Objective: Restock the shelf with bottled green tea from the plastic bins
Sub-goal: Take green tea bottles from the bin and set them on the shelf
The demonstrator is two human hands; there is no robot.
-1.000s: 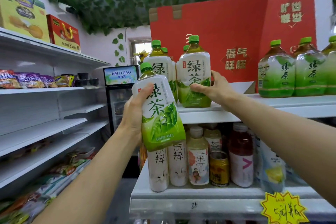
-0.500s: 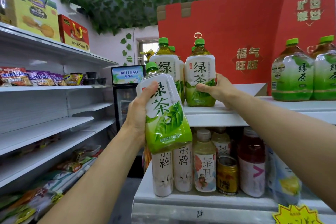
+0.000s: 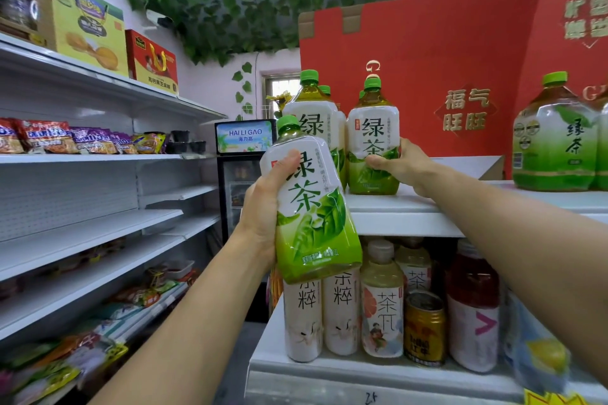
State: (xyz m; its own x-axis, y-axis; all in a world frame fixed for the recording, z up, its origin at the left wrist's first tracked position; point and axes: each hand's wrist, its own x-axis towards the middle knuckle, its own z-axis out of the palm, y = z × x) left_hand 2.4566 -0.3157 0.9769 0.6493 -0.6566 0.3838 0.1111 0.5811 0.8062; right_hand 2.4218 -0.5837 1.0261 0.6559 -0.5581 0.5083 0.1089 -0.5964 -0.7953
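Since a second ago both hands have kept their grips while the view has shifted left, leaving one bottle at the right fully in sight. A red carton (image 3: pixel 427 76) backs the white top shelf (image 3: pixel 411 217), where green tea bottles stand. The right hand (image 3: pixel 399 164) is wrapped around the lower part of an upright shelf bottle (image 3: pixel 373 135). The left hand (image 3: pixel 266 207) is clamped on a tilted green tea bottle (image 3: pixel 312 207), held in front of the shelf edge. Smaller drinks (image 3: pixel 381 302) fill the shelf below.
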